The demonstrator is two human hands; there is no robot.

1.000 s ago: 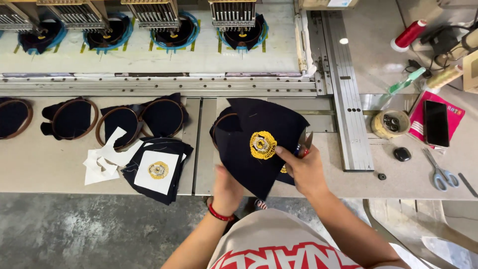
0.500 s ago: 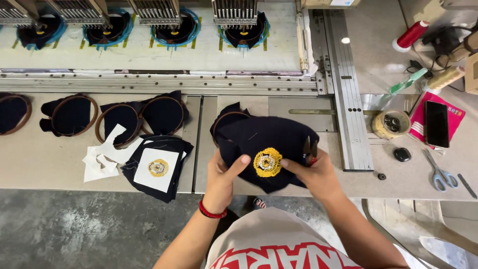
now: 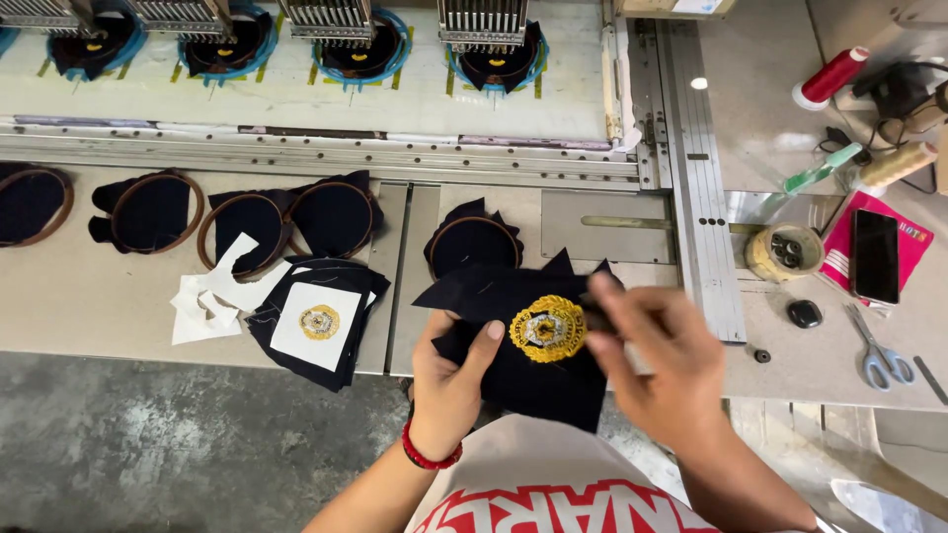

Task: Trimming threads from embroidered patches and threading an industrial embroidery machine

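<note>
We see both hands holding a piece of dark navy fabric [image 3: 533, 380] just above the near edge of the worktop [image 3: 89, 296]. On the fabric sits a round gold embroidered badge [image 3: 546, 328], which we take as our landmark. To the left of the badge, the left hand [image 3: 451, 380] grips the cloth, its thumb lying on top and pointing toward the badge while the other fingers curl beneath. To the right of the badge, the right hand [image 3: 657, 360] is blurred; its fingers [image 3: 604, 314] are bunched together at the badge's right edge, pinching the fabric there, though we cannot tell how tightly.

Just beyond the badge, a hooped dark fabric piece [image 3: 474, 242] lies flat on the worktop. Well to the left of the badge lies a stack of dark pieces topped by a white backing square [image 3: 316, 324] bearing a smaller gold badge. Far to the right of the badge, scissors [image 3: 874, 350] rest beside a black phone [image 3: 875, 255].
</note>
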